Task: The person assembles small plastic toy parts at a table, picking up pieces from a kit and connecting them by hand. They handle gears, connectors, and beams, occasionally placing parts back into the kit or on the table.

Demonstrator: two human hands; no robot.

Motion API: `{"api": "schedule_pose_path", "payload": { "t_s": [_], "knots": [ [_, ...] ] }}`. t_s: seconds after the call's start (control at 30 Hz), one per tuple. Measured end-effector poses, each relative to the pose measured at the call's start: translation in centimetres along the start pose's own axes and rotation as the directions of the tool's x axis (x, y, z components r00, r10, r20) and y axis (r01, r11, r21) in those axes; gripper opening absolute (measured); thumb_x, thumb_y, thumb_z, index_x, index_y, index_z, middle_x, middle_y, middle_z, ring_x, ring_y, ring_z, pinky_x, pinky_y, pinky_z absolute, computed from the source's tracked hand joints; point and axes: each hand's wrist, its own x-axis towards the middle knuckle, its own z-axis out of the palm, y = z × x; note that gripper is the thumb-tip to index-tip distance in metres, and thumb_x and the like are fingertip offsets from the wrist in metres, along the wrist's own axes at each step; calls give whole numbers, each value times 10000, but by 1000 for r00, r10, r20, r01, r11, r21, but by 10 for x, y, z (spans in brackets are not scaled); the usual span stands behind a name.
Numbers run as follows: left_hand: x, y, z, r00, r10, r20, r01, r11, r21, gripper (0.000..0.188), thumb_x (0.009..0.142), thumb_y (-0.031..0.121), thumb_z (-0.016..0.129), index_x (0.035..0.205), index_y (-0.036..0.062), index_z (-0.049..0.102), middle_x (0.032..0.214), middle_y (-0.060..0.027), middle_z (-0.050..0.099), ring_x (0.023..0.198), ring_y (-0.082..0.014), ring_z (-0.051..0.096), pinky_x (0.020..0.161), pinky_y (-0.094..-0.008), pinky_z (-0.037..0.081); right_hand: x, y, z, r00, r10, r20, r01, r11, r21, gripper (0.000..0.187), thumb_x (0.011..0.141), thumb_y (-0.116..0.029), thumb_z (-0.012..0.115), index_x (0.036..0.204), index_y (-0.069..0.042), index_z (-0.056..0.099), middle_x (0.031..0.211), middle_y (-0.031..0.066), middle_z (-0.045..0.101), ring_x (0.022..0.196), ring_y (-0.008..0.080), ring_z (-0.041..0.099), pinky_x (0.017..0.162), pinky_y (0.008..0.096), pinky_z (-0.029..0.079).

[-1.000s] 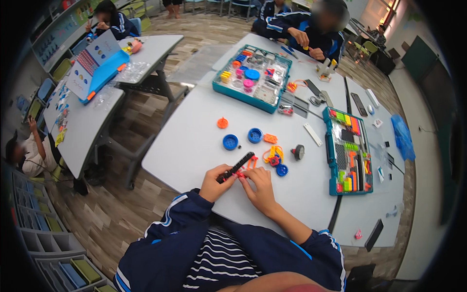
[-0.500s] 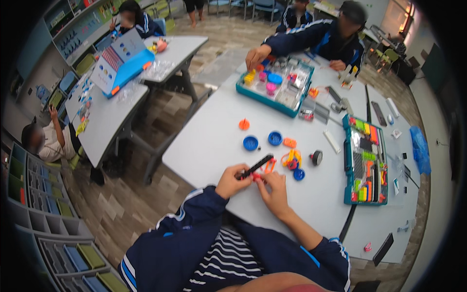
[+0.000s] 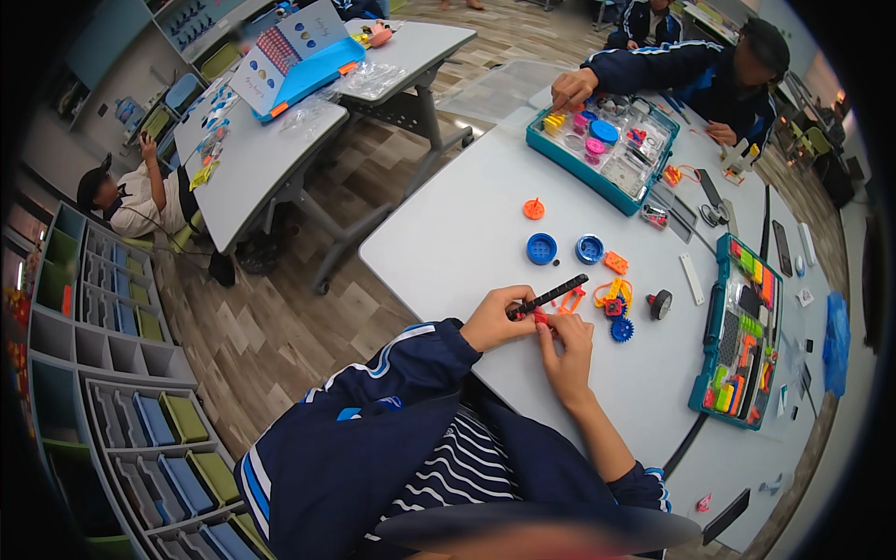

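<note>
My left hand [image 3: 495,320] is closed around the lower end of a black studded building beam [image 3: 558,291], which tilts up and away to the right. A small red piece [image 3: 541,318] sits at the beam's near end, pinched by the fingers of my right hand [image 3: 567,351] and partly hidden by them. Just beyond my hands lies an orange frame piece [image 3: 572,300]. To its right are a yellow and red assembly [image 3: 613,297], a blue gear [image 3: 623,329] and a black wheel [image 3: 661,304]. Two blue round hubs [image 3: 541,248] and an orange brick [image 3: 616,262] lie farther off.
A teal parts case [image 3: 581,175] stands at the far side, where another person's hand [image 3: 573,90] reaches in. A second teal case [image 3: 711,341] of colourful bricks lies at the right. Between them is a white bar [image 3: 691,278]. An orange disc [image 3: 533,209] lies farther left.
The whole view has swung, so the table and hands appear farther right. Both hands keep hold of the beam and red piece, with my right fingers more tightly over the red piece.
</note>
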Motion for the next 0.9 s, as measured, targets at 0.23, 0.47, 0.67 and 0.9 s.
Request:
{"api": "schedule_pose_path", "payload": {
  "t_s": [0.23, 0.47, 0.67, 0.9],
  "knots": [
    [-2, 6, -2, 1000, -9, -5, 9, 998, -58, 180, 940, 91, 677, 1091, -7, 682, 805, 34, 624, 659, -8, 507, 594, -188, 404, 1, 5, -4, 994, 105, -13, -103, 989, 102, 75, 951, -115, 678, 974, -46, 694, 844, 64, 654, 782, 210, 574, 799, 362, 351],
    [-6, 21, -5, 990, -107, 88, 120, 981, -154, 177, 966, 143, 700, 1095, 22, 709, 727, 52, 573, 561, -6, 426, 514, -191, 317, 0, 13, -5, 993, 118, 13, -118, 964, 239, 138, 1005, -144, 622, 984, -22, 682, 853, 70, 674, 831, 208, 582, 830, 328, 400],
    [-7, 22, -3, 984, -33, 173, 63, 983, -171, 203, 961, 165, 726, 1120, 42, 694, 764, 58, 565, 550, -2, 418, 496, -196, 311, -6, 16, -3, 946, 269, 182, -324, 739, 591, 280, 1093, -231, 509, 987, -9, 645, 800, 42, 655, 707, 109, 554, 673, 257, 437],
    [-4, 18, 5, 976, 205, 76, -204, 979, -22, 154, 957, 155, 720, 1041, 42, 659, 924, 29, 588, 744, -26, 483, 668, -201, 390, -1, 11, -9, 849, 331, 413, -529, 508, 680, 345, 1122, -353, 427, 979, -73, 570, 725, 25, 598, 632, 67, 514, 589, 214, 406]
  ]
}}
